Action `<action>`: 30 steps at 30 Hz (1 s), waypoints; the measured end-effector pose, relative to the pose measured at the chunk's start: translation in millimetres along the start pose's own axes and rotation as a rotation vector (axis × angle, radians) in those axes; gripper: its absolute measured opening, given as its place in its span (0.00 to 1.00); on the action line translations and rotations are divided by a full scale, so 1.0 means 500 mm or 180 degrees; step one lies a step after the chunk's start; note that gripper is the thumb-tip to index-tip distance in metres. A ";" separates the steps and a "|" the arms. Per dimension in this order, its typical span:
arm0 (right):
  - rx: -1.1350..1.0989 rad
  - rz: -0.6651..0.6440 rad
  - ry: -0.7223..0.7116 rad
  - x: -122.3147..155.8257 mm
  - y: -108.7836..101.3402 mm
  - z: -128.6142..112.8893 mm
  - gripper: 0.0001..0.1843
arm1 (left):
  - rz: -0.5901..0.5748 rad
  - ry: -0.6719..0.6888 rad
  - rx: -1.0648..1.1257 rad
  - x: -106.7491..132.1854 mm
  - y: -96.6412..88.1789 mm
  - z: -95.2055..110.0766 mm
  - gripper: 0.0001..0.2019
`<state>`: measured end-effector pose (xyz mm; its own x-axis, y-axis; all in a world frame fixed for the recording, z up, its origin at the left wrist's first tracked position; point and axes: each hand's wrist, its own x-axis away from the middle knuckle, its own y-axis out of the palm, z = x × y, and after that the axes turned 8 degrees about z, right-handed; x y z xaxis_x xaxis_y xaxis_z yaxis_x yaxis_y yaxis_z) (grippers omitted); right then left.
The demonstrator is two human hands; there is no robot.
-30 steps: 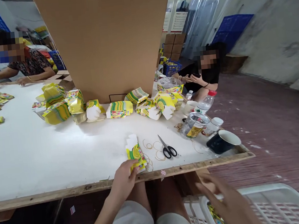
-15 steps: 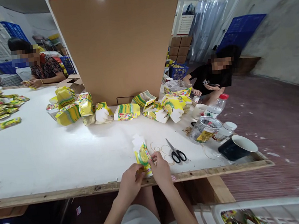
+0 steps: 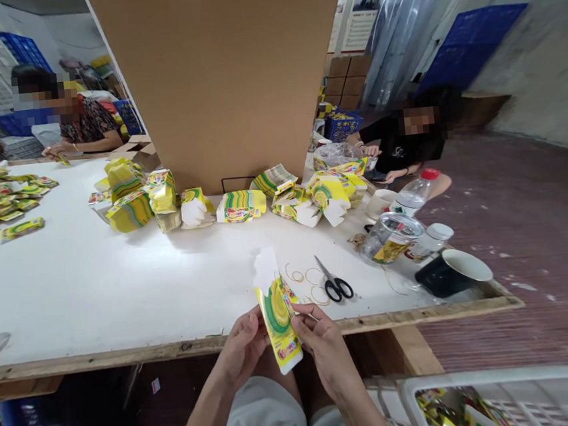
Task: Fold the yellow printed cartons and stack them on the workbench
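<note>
A flattened yellow-and-green printed carton (image 3: pixel 277 314) with white flaps is held upright over the table's near wooden edge. My left hand (image 3: pixel 243 346) grips its left side and my right hand (image 3: pixel 323 344) grips its right side, fingers curled round it. Just beyond the carton lie several rubber bands (image 3: pixel 306 279) and black-handled scissors (image 3: pixel 334 283) on the white table (image 3: pixel 95 285).
Bundles of the same cartons (image 3: pixel 233 206) line the foot of a tall cardboard sheet (image 3: pixel 223 78). A clear jar (image 3: pixel 389 237), a water bottle (image 3: pixel 415 192) and a dark cup (image 3: pixel 450 273) stand at the right. A white crate (image 3: pixel 507 396) sits lower right. Two other people sit nearby.
My right hand came up from the white crate and joined the left on the carton. Both hands then lifted the carton off the table toward me.
</note>
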<state>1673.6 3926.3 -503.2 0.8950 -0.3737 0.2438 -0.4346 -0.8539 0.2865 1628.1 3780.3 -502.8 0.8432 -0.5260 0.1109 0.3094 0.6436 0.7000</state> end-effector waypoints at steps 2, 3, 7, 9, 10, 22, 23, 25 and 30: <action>-0.0214 -0.0030 0.0146 0.007 -0.004 0.003 0.20 | 0.0078 0.0052 0.0057 0.004 -0.002 -0.009 0.20; -0.0272 -0.0044 0.0187 0.010 -0.005 0.006 0.19 | 0.0141 0.0051 0.0075 0.007 -0.003 -0.014 0.19; -0.0160 -0.0098 0.0082 0.022 -0.010 0.014 0.18 | 0.0261 -0.0144 0.0108 0.018 0.001 -0.025 0.15; 0.0080 -0.0090 -0.0104 0.028 -0.015 0.012 0.17 | 0.0297 -0.0189 0.0083 0.021 0.007 -0.025 0.15; 0.0237 -0.0080 -0.0196 0.030 -0.017 0.010 0.17 | 0.0335 -0.0178 0.0034 0.022 0.010 -0.025 0.15; 0.1217 0.0340 -0.0757 0.045 -0.030 0.018 0.16 | 0.0999 0.0530 -0.1345 0.023 0.022 -0.052 0.21; 0.1380 0.0353 -0.0873 0.044 -0.036 0.019 0.14 | 0.0988 0.0600 -0.1477 0.029 0.022 -0.050 0.26; 0.1580 0.0277 -0.1019 0.043 -0.047 0.019 0.16 | 0.0800 0.0631 -0.1647 0.040 0.023 -0.043 0.32; 0.1413 -0.0362 -0.1081 0.046 -0.064 -0.006 0.27 | 0.0141 0.0360 -0.1611 0.056 0.026 -0.015 0.27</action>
<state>1708.1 3946.1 -504.2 0.9477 -0.3035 -0.0985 -0.3152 -0.9385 -0.1412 1659.1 3778.3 -496.0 0.8939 -0.4468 0.0364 0.4226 0.8669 0.2645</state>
